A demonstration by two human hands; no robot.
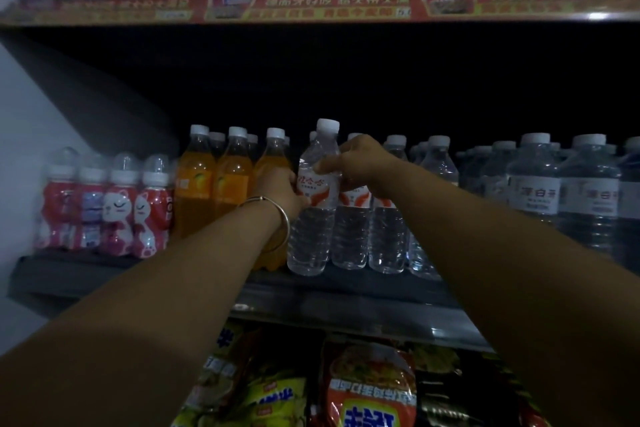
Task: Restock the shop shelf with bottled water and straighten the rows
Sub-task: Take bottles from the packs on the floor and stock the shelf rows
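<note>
A clear water bottle (pixel 313 204) with a white cap and a red and white label stands at the front edge of the dark shelf (pixel 346 291). My left hand (pixel 282 192), a bangle on its wrist, grips the bottle's left side at the label. Higher up, my right hand (pixel 356 161) pinches the bottle's shoulder from the right. More water bottles of the same kind (pixel 388 239) stand in rows to the right and behind it, partly hidden by my right arm.
Orange drink bottles (pixel 207 184) stand just left of the held bottle, with red cat-print bottles (pixel 114 211) further left. Larger water bottles (pixel 561 191) with white labels fill the right. Snack bags (pixel 367 385) lie on the shelf below; jars line the shelf above.
</note>
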